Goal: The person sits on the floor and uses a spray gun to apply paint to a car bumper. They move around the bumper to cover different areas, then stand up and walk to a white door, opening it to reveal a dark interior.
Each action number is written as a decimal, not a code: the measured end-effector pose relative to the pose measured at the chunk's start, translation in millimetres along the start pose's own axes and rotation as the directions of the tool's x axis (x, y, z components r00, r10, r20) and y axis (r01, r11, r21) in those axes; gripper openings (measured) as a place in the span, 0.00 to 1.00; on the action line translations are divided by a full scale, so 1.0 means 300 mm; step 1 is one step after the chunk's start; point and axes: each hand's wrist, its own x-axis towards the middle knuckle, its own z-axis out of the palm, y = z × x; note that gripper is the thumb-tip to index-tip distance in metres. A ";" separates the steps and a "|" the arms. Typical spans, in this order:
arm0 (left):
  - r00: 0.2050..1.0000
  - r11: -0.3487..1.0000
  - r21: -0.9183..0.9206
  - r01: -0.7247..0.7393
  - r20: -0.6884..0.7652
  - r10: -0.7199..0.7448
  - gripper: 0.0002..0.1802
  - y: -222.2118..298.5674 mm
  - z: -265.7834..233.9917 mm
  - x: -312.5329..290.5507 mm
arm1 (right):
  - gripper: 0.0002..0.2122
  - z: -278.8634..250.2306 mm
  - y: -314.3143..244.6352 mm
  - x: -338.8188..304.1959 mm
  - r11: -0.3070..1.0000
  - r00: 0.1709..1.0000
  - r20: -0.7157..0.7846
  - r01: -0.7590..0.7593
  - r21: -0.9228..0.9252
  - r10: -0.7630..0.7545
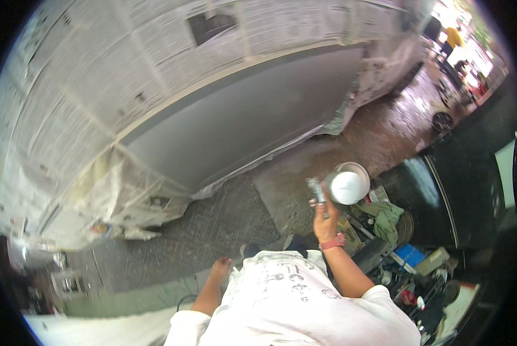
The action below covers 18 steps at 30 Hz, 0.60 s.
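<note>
My right hand, with a red watch on the wrist, is closed round a silver spray gun held out in front of me. A round white cup sits against the gun's right side and looks like its paint cup. In front of me a smooth grey panel is framed by taped newspaper masking. My left hand hangs low beside my white shirt, away from the panel. Its fingers are too small and blurred to read.
A pale round container shows behind the cup. To my right lie a green cloth, a blue box and cluttered tools beside a dark car panel. Loose plastic sheeting hangs at the left. A person in yellow is far off.
</note>
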 end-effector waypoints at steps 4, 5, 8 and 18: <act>0.999 0.994 -0.101 0.037 0.001 -0.037 0.32 -0.058 0.036 0.008 | 0.37 -0.042 -0.051 0.003 0.991 0.990 -0.067 -0.119 0.065 0.123; 0.999 0.993 -0.103 0.051 0.008 -0.051 0.32 -0.044 0.053 0.002 | 0.37 -0.045 -0.064 -0.001 0.993 0.994 -0.019 -0.103 0.062 0.105; 0.998 0.988 -0.140 0.059 0.029 -0.055 0.31 -0.025 0.076 -0.015 | 0.37 -0.020 -0.082 -0.025 0.995 0.988 0.151 -0.052 0.083 0.039; 1.000 0.993 -0.118 0.018 0.007 -0.017 0.29 0.005 0.120 -0.053 | 0.30 0.132 -0.235 -0.091 0.965 0.635 0.756 -0.062 0.254 -0.158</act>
